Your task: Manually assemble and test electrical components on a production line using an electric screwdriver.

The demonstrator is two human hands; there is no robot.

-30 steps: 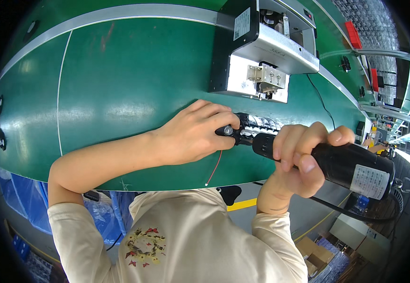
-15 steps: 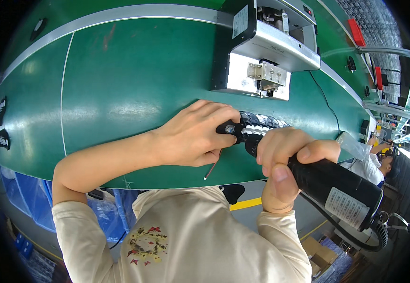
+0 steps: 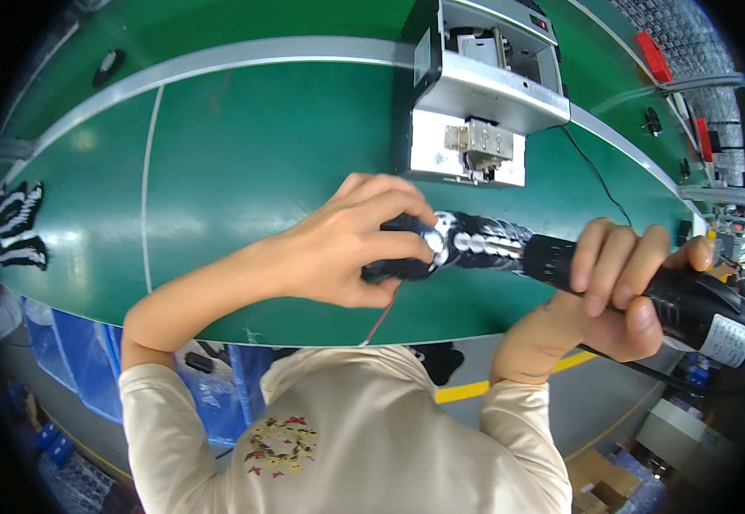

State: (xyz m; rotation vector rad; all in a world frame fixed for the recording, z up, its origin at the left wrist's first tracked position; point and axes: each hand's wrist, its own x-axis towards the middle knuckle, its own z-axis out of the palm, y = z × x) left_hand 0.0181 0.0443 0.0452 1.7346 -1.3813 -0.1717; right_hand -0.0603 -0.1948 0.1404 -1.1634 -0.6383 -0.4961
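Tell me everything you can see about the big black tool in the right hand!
The black tool is long and rounded, like a fat tube, and looks like plastic. Its front sleeve is narrower than its back, where a white label sits. It slants, front toward the left, back lower at the right. The right hand grips its middle. Its front is close to a black-and-white piece; I can't tell if they touch.
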